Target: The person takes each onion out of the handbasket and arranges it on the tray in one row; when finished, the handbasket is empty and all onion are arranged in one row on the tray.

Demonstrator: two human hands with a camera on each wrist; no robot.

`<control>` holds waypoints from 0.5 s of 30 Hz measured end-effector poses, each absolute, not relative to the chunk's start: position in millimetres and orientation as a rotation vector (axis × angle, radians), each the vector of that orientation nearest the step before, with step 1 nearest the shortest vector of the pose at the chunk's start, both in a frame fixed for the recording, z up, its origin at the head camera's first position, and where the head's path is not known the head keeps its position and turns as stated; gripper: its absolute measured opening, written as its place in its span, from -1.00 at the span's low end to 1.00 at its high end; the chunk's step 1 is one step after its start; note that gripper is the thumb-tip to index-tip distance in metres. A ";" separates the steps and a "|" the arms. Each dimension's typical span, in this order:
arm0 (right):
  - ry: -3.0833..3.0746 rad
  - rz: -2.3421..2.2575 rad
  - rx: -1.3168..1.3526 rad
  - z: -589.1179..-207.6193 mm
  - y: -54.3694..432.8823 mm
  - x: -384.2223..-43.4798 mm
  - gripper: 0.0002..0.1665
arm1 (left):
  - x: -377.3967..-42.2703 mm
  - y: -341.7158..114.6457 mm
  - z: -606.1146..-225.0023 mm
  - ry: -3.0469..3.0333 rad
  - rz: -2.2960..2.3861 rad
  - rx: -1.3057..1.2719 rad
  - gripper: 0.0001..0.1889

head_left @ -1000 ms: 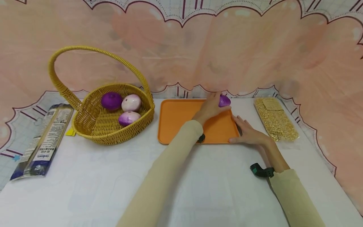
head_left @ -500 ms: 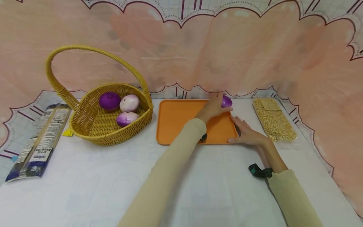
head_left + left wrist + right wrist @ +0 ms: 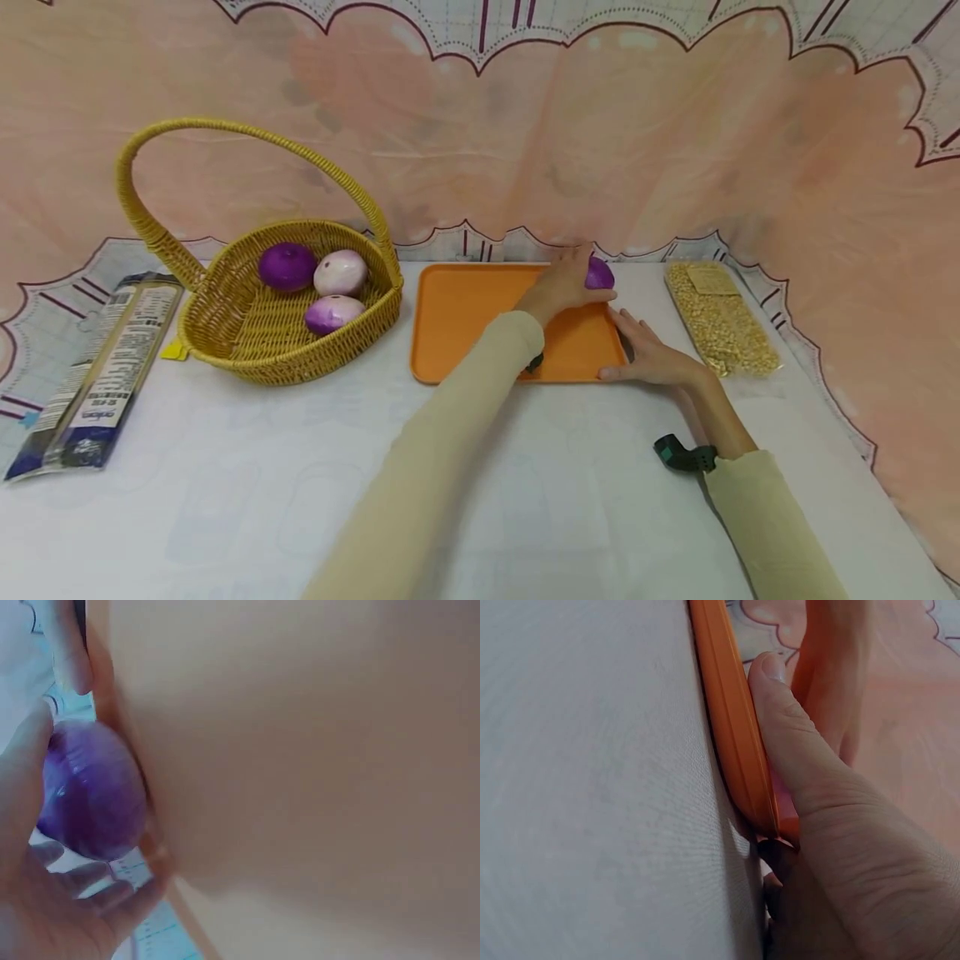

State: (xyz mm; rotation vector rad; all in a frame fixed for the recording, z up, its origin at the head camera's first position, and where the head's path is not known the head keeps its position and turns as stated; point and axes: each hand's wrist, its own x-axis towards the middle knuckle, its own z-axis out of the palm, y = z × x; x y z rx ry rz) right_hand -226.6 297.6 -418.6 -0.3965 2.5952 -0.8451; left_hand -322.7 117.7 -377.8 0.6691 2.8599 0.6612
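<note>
In the head view my left hand [image 3: 561, 283] reaches over the orange tray [image 3: 457, 317] and holds a shiny purple onion [image 3: 599, 273] at the tray's far right corner. The left wrist view shows this onion [image 3: 94, 791] overlapping the tray's rim, with the thumb and fingers of my left hand on either side of it. My right hand [image 3: 660, 360] rests at the tray's right edge, fingers spread along the outside and thumb over the front rim. Seen from the right wrist, the thumb [image 3: 791, 727] lies against the tray's orange rim [image 3: 735, 712].
A yellow wicker basket [image 3: 247, 362] with a tall handle stands left of the tray. Inside are a purple onion [image 3: 287, 267], a white onion [image 3: 341, 272] and a white-and-purple onion [image 3: 333, 314]. A long printed packet [image 3: 101, 375] lies far left, a bag of yellow kernels [image 3: 720, 321] right.
The onion and my left hand shift only slightly at the tray's far right corner. My right hand stays at the tray's edge. The whole head view drifts slightly left.
</note>
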 end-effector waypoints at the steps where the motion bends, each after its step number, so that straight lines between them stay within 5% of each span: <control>1: 2.593 -0.845 -0.394 -418.9 296.8 -226.9 0.37 | -320.8 114.3 -374.9 2.881 0.621 0.693 0.01; 15: 2.594 -0.847 -0.411 -419.6 296.7 -226.1 0.32 | -220.1 15.3 -339.9 2.731 0.513 1.103 -0.16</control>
